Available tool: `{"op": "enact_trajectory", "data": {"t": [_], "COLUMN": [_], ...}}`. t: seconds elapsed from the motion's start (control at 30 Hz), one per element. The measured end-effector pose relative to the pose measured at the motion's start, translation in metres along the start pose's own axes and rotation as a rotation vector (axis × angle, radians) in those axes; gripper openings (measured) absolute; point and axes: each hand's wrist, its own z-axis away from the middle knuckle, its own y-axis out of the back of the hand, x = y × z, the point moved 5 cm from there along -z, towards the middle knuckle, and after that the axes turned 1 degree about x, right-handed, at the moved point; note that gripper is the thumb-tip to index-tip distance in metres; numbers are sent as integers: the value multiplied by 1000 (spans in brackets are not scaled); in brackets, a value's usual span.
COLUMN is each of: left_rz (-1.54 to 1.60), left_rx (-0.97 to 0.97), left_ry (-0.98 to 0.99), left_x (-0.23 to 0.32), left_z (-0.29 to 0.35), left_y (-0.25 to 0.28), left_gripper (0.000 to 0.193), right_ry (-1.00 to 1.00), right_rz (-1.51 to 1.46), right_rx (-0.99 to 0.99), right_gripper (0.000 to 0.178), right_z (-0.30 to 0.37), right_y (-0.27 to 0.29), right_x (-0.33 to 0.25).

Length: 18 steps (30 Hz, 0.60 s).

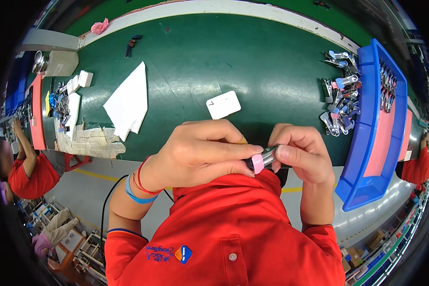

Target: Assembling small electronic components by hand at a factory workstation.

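In front of my red shirt, both hands are closed on one small silver-and-black metal piece (268,158) with a pink sticker or tab near its left end. My left hand (200,152) pinches the dark, pink-tabbed end between thumb and fingers. At the silver end, the thumb and fingers of my right hand (304,153) grip it. The fingers cover parts of the piece, so its exact kind is unclear. Just beyond my hands, a white rounded card or block (223,105) with small dark marks lies on the green table (195,62).
Similar metal pieces (341,95) with blue and pink tabs are heaped at the right, beside a blue tray (367,128) holding more in a row. A folded white cloth or paper (130,102) lies left. Small parts (61,106) and a dark item (132,45) sit farther off.
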Motion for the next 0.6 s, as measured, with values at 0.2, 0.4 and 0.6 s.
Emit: {"op": "enact_trajectory", "data": {"t": [0.2, 0.4, 0.6], "left_rz": [13, 12, 92], "left_rx": [-24, -30, -27], "left_ry": [8, 13, 107], "left_x": [-2, -2, -6], "left_z": [-1, 3, 1], "left_y": [-1, 0, 1], "left_gripper": [36, 35, 31], "right_ry": [50, 75, 40], "right_rz": [-102, -100, 17], "right_rx": [14, 33, 62], "right_gripper": [14, 15, 15], "right_z": [-3, -3, 3], "right_y": [2, -2, 1], "right_x": [1, 5, 2]}}
